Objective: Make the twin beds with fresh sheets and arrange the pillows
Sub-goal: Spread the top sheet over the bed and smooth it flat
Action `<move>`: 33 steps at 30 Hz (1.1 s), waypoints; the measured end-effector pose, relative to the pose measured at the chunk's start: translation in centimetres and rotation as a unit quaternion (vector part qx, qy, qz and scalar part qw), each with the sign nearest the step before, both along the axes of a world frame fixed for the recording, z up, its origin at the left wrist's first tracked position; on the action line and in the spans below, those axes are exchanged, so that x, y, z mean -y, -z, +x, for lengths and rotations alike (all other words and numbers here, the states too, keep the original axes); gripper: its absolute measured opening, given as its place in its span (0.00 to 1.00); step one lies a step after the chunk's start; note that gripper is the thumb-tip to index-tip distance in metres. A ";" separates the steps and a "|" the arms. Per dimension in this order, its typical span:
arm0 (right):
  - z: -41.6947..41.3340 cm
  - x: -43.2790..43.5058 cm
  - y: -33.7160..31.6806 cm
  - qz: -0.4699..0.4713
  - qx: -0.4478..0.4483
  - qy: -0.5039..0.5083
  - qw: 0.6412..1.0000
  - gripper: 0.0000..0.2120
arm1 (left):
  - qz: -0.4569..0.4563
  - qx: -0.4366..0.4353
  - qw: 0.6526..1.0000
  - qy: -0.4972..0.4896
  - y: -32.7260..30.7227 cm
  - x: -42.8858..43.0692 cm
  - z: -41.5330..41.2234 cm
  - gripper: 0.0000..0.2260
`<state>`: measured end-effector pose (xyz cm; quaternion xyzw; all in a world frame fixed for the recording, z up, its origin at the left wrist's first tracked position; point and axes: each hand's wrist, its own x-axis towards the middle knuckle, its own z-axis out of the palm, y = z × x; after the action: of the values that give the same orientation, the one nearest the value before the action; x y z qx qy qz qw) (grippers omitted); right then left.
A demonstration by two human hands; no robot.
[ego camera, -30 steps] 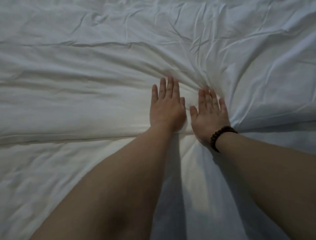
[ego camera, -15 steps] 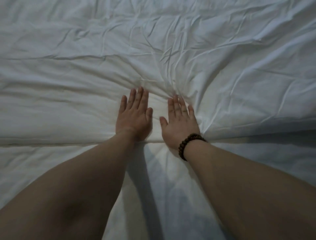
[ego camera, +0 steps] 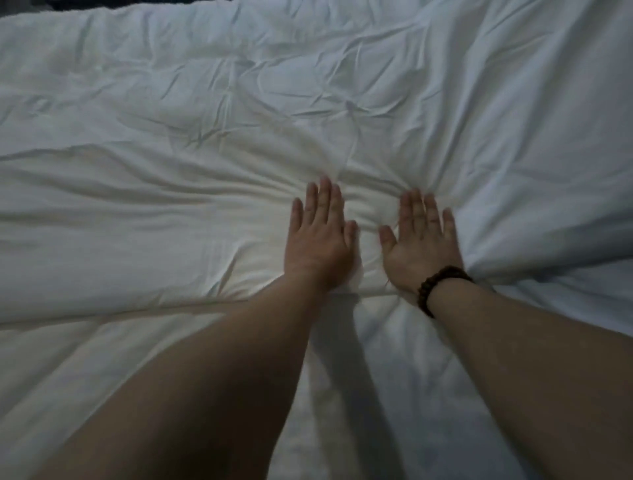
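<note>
Both arms reach out straight ahead, side by side, over a big white sheet [ego camera: 171,205]. The sheet is spread out wide and fills almost the whole view. It lies right under both hands.

The left hand [ego camera: 318,243] lies flat on the sheet, palm down. Its fingers [ego camera: 325,198] are straight, close together, and point away from the person. The thumb sticks out a little toward the other hand.

The right hand [ego camera: 419,243] lies flat too, palm down, just beside the left one. Its fingers [ego camera: 416,209] are straight and spread a little. Its thumb points toward the left hand. The two hands do not touch, and a small strip of sheet shows between them. Neither hand grabs or pinches the cloth. They only press on it.

A dark bead bracelet [ego camera: 438,286] sits on the right wrist.

The sheet is puffy and full of wrinkles. Many creases fan out from the fingertips, most of all past the right hand. A long fold edge [ego camera: 102,310] runs across the sheet near the wrists. The cloth nearer the person looks lower and flatter. Both arms drop dark shadows on it.

A thin dark strip [ego camera: 102,2] shows past the far edge of the sheet, at the top left.
</note>
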<state>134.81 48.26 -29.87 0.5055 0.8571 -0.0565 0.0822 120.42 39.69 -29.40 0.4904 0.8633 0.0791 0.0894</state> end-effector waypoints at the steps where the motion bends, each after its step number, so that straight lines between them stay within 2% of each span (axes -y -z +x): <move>1: 0.4 -0.2 0.0 -0.004 -0.004 -0.006 1.000 0.34 | -0.006 -0.016 1.000 0.016 0.3 -0.4 1.2 0.32; 5: 0.7 -0.4 0.0 -0.014 -0.029 -0.018 0.999 0.33 | -0.030 -0.059 0.998 0.007 1.7 0.1 0.7 0.32; 7: 1.2 -0.6 -0.6 -0.024 -0.026 -0.054 0.998 0.32 | -0.045 -0.065 0.997 0.002 1.8 -0.4 0.7 0.32; 10: 5.2 -3.9 -2.2 0.000 0.021 -0.099 0.995 0.31 | -0.070 -0.070 0.995 -0.010 1.6 -0.9 0.9 0.33; 13: 12.3 -9.6 -5.5 0.063 0.075 -0.064 0.993 0.32 | -0.109 -0.080 0.990 -0.042 0.5 -1.5 1.4 0.34; 15: 17.2 -13.3 -8.1 0.098 0.101 -0.025 0.990 0.32 | -0.127 -0.045 0.982 -0.130 -0.7 -3.5 3.7 0.35; 17: 21.0 -15.6 -10.0 0.100 0.101 0.014 0.990 0.32 | -0.101 0.028 0.975 -0.195 -1.8 -7.3 8.4 0.37; 20: 24.6 -17.0 -10.9 0.084 0.077 0.043 0.993 0.32 | -0.034 0.092 0.991 -0.092 -2.8 -13.6 18.0 0.36; 24: 28.9 -19.0 -10.7 0.075 0.030 0.069 0.994 0.31 | 0.037 0.135 0.990 0.020 -4.8 -19.2 27.9 0.34; 29: 32.9 -21.8 -10.5 0.068 0.040 0.078 0.994 0.32 | 0.043 0.066 0.972 0.223 -6.0 -22.8 32.2 0.30; 33: 35.2 -23.8 -12.1 0.045 0.081 0.116 0.989 0.32 | 0.030 0.068 0.970 0.231 -6.1 -23.0 32.4 0.29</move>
<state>170.01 72.09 -17.81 0.6072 0.7851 0.0138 0.1215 152.86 62.66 -23.25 0.6726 0.7157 0.1150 0.1487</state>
